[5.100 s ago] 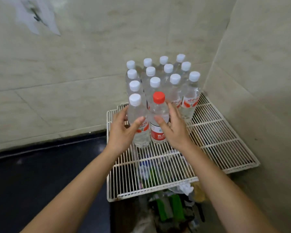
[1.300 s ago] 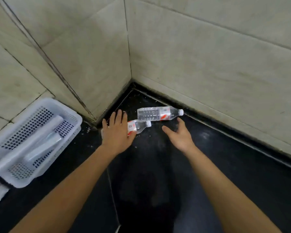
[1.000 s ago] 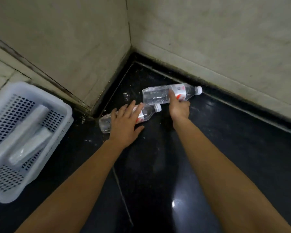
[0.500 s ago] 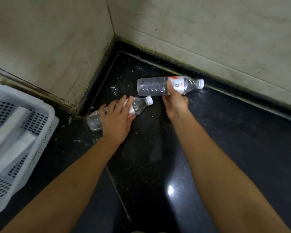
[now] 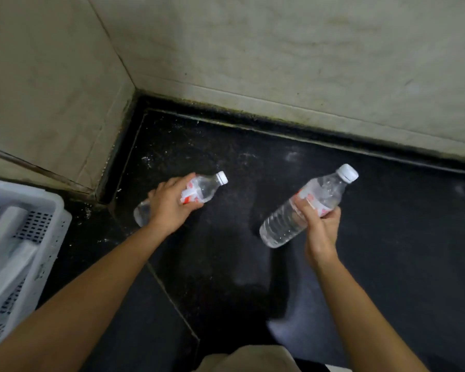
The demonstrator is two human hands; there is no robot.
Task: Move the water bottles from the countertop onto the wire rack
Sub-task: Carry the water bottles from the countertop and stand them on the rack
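Note:
I hold two clear water bottles with white caps and red-and-white labels above the black countertop (image 5: 387, 237). My left hand (image 5: 169, 205) is wrapped around the middle of the left bottle (image 5: 204, 187), whose cap points up and right. My right hand (image 5: 320, 224) grips the right bottle (image 5: 287, 224) at its label, tilted with the cap up and right, raised off the counter. The wire rack is out of view.
Beige tiled walls (image 5: 279, 49) meet in a corner behind the counter. A white perforated plastic basket (image 5: 16, 237) holding pale boxes sits at the left edge. A strip of beige clothing (image 5: 247, 358) shows at the bottom.
Both bottles lay on the counter half a second ago with my hands closing on them. Now each hand has picked its bottle up; the right one has swung rightward and off the surface.

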